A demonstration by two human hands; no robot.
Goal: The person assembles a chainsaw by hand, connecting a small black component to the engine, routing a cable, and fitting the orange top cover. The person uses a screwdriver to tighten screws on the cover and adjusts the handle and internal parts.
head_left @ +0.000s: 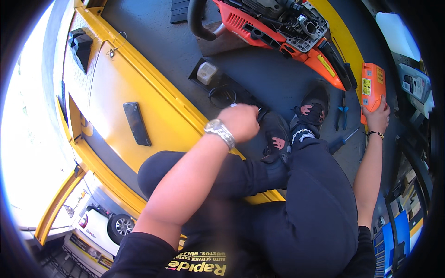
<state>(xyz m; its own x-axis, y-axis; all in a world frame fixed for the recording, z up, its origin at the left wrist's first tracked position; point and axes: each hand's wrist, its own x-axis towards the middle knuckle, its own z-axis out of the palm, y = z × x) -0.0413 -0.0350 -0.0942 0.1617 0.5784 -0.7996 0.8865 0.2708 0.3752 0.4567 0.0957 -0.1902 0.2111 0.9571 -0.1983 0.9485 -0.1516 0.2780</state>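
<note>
My right hand (378, 116) grips the lower end of an orange plastic cover (373, 85) with yellow labels, at the right side. My left hand (241, 123) is closed in a fist above my shoes. A small pale bit shows at its knuckles, but what it holds I cannot make out. Ahead of me an orange chainsaw (278, 37) lies with its engine parts exposed. Blue-handled pliers (342, 113) and a screwdriver (344, 141) rest on the floor between my right shoe and right forearm.
A black tray (197, 69) holding a whitish block (206, 73) and a dark cable (222, 95) lies beyond my left hand. A black phone (137, 123) rests on the yellow panel (111, 92) at left. Bottles (414, 83) stand at far right.
</note>
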